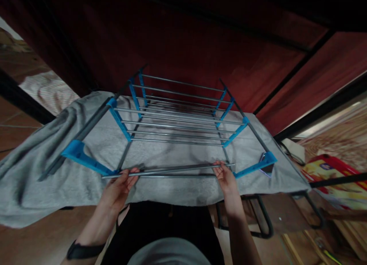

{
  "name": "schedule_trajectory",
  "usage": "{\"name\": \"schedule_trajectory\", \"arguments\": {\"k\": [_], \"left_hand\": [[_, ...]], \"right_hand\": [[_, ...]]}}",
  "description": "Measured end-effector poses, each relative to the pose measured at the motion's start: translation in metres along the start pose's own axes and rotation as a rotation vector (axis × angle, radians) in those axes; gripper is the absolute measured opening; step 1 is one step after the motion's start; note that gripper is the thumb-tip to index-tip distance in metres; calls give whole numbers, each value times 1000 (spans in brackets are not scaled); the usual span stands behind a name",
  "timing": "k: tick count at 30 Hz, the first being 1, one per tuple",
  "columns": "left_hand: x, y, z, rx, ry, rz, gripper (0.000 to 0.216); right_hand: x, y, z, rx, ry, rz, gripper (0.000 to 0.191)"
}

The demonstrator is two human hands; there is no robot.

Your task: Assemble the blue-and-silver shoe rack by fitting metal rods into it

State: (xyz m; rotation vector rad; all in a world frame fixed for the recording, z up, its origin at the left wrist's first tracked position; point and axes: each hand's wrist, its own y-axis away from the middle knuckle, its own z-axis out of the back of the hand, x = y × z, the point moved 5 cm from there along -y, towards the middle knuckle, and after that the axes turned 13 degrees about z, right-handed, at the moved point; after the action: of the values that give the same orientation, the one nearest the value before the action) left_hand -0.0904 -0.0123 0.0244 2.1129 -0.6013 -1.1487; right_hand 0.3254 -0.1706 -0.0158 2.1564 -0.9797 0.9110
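A loose metal tube (169, 170) is held by its two ends, slightly higher at the right. My left hand (120, 186) is closed around the left part, palm turned up. My right hand (226, 178) grips the other end between thumb and fingers. Just below it, another metal tube (177, 176) spans the near end of a half-built rack that looks like a shoe rack. The rack has long grey side poles (93, 120), several cross tubes and blue plastic brackets. The nearest are a left bracket (86, 160) and a right bracket (252, 166).
A grey blanket (172, 190) covers the surface under the rack. A phone-like dark object (267, 168) lies by the right bracket. Beyond stands a dark red panel (183, 39). At right are a red and yellow package (335, 173) and a black metal frame (265, 217).
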Motion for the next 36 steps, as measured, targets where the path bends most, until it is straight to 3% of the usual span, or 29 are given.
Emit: {"name": "schedule_trajectory", "arguments": {"k": [10,18,28,36], "left_hand": [[22,-1,-34,49,36,10,21],[10,-49,-64,14,57,-6,15],[21,-90,-64,-28,19,-64,17],[26,-98,-60,6,-22,-139,31]], "right_hand": [[-12,-55,-1,-131,70,-119,17],[-25,-68,-6,-170,120,-198,16],[-46,-93,17,-113,267,-85,10],[-48,-96,24,-118,330,-8,10]]}}
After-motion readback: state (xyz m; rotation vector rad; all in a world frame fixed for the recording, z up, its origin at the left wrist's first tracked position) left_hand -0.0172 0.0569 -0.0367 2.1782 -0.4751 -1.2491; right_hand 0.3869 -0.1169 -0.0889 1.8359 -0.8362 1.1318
